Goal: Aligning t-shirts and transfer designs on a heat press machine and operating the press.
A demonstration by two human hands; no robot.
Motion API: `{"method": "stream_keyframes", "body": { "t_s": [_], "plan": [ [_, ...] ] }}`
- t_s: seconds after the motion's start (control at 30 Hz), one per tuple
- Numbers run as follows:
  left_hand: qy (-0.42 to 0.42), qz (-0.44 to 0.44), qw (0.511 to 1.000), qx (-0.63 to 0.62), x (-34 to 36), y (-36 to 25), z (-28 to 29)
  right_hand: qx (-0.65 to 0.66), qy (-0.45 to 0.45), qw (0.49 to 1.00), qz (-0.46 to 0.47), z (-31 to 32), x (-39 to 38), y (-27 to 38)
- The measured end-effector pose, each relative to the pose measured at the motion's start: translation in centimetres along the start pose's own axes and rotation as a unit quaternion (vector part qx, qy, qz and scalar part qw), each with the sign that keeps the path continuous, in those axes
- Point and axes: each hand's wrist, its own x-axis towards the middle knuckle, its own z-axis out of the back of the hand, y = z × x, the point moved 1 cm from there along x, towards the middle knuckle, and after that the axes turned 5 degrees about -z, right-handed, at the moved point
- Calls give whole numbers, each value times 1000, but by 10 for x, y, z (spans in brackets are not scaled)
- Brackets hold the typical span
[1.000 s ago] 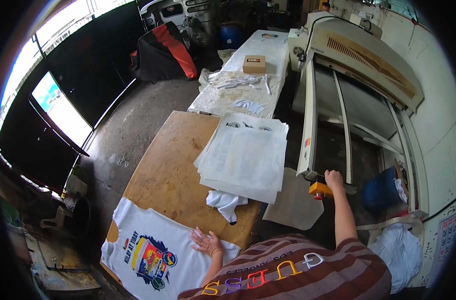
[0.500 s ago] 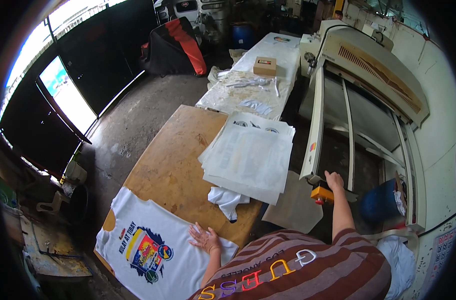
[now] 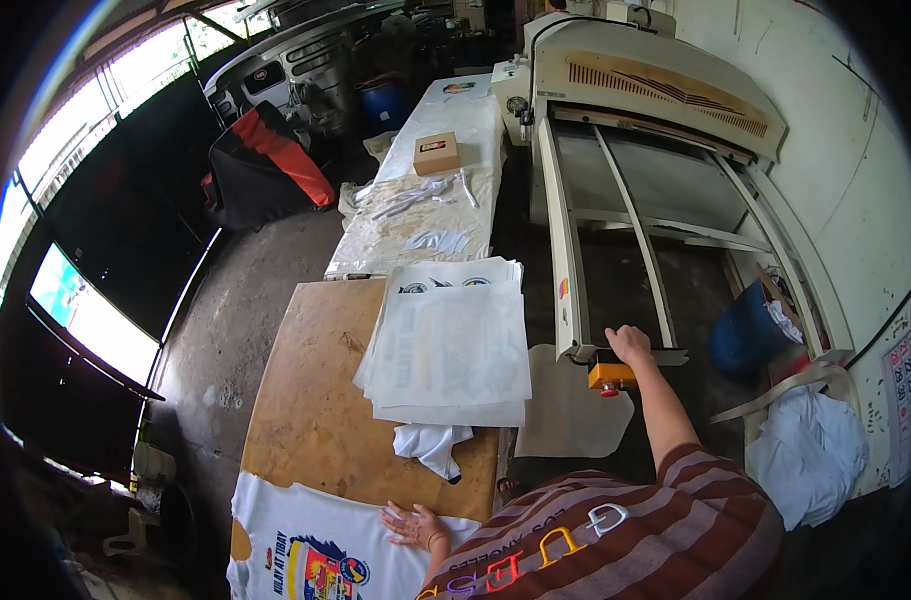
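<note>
My left hand (image 3: 416,526) lies flat, fingers spread, on a white printed T-shirt (image 3: 361,505) at the near end of the brown table. The shirt carries a colourful design with dark blue around it; the lower picture edge cuts it off. To the right, my right hand (image 3: 631,345) is closed over the front rail (image 3: 668,356) of a large cream heat press (image 3: 564,250). Just below that hand sits an orange control box (image 3: 612,376) with a red button. My fingers' undersides are hidden there.
A stack of translucent printed sheets (image 3: 451,350) lies on the brown table (image 3: 306,370), with crumpled white cloth (image 3: 431,448) by it. Farther off, a white-covered table (image 3: 386,225) bears a cardboard box (image 3: 436,153). A blue drum (image 3: 744,325) and white fabric pile (image 3: 808,455) stand right.
The view has tilted up and shifted right, so the shirt sits lower in the picture. Both hands keep their places, left on the shirt and right on the press.
</note>
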Motion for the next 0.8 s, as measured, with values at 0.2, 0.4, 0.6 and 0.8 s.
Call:
{"method": "stream_keyframes", "body": {
  "t_s": [0.2,0.4,0.6,0.8],
  "plan": [
    [10,15,1000,-14,2,0,5,-4,2,1000,2,1,-1,3],
    [-16,-19,999,-36,2,5,6,3,12,1000,-8,-3,4,0],
    [-14,-10,999,-38,0,11,4,8,30,999,-22,0,1,7],
    [-10,-16,999,-38,-1,10,2,3,57,998,-28,9,-3,9]
  ]
}}
